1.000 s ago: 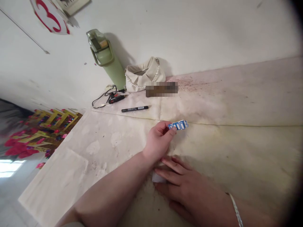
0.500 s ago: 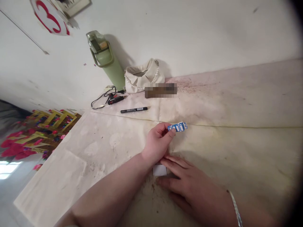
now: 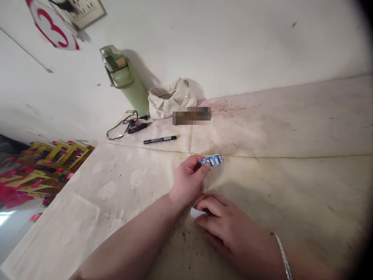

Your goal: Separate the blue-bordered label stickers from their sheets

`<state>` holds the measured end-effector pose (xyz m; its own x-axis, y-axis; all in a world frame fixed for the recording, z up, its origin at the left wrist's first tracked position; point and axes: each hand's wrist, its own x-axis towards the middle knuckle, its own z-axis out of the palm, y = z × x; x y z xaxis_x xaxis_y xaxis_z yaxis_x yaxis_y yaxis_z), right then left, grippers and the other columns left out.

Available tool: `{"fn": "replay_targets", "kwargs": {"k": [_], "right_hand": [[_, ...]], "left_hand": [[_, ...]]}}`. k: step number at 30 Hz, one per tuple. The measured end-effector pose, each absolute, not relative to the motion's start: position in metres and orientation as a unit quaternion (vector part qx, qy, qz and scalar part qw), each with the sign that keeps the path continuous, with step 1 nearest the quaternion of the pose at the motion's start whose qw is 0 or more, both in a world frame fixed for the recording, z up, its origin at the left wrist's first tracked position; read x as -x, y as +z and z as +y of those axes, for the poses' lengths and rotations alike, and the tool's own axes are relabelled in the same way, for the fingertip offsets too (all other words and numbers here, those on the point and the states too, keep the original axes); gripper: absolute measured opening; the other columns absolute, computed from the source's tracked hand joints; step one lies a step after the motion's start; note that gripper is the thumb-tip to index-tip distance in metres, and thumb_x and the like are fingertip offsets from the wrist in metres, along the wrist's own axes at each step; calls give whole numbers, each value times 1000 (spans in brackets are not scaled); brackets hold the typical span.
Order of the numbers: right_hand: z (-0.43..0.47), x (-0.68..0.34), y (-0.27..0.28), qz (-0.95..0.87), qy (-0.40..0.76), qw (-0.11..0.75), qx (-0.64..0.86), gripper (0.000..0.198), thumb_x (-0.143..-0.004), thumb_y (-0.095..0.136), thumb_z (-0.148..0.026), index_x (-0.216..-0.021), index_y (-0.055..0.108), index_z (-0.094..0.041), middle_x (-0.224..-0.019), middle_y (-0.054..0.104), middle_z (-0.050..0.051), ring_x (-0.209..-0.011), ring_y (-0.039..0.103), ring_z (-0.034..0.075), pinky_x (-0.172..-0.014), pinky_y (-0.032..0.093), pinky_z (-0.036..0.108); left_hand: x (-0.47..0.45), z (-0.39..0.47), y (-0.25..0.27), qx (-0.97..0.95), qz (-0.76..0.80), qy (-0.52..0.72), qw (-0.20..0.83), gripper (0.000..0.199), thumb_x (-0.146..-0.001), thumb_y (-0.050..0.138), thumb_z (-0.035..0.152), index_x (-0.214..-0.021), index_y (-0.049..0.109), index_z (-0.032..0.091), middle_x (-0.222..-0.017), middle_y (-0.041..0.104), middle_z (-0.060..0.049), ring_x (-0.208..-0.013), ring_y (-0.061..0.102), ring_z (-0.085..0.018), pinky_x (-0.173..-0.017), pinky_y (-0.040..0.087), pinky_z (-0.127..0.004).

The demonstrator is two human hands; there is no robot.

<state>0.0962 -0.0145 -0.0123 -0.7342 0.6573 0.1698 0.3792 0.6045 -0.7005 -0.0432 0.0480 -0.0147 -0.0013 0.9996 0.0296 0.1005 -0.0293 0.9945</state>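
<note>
My left hand (image 3: 188,178) pinches a small white paper cutout with blue outlined boxes (image 3: 214,160) between thumb and fingers, held just above the table. Close below that wrist, my right hand (image 3: 225,223), with a bracelet at its wrist, has its thumb and fingertips closed on a small blank white paper piece (image 3: 197,213). One end of this piece tilts up off the cloth; the rest is hidden by the fingers.
A black marker (image 3: 160,140) lies beyond my hands. Farther back are a black glue gun (image 3: 138,127) with its cord, a green bottle (image 3: 131,87), a cream handbag (image 3: 166,99) and a blurred-out item (image 3: 191,116). The table's left edge borders flower-decked yellow frames (image 3: 64,155).
My right fingers, flat beside the white paper piece before, have closed on it and lifted its edge. My left hand keeps the blue-and-white cutout. The whole view has shifted slightly.
</note>
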Motion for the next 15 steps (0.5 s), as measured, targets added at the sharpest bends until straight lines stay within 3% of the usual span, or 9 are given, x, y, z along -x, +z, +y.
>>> {"fn": "replay_targets", "kwargs": {"k": [8,11,15], "right_hand": [[-9,-101,-9,-841,364,252,311,19,-86,46,-11,-92,63,-19,-90,61,4,-80,56,17,-71,49,31],[-9,-104,-10,-804,354,315,360,20,-88,41,-10,-95,57,-20,-88,60,4,-75,57,15,-67,49,30],[-6,-108,-12,-739,299,415,439,28,-88,45,-13,-115,45,-21,-90,60,4,-78,59,16,-68,50,29]], "left_hand": [[45,48,-16,-540,514,477,466,13,-82,60,28,-84,60,16,-74,58,1,-70,51,-11,-67,39,-23],[45,47,-17,-542,514,475,465,13,-82,60,29,-85,61,16,-74,59,1,-70,51,-11,-67,39,-23],[45,47,-16,-546,521,458,470,13,-82,60,29,-84,61,16,-74,59,0,-69,52,-12,-65,39,-24]]}}
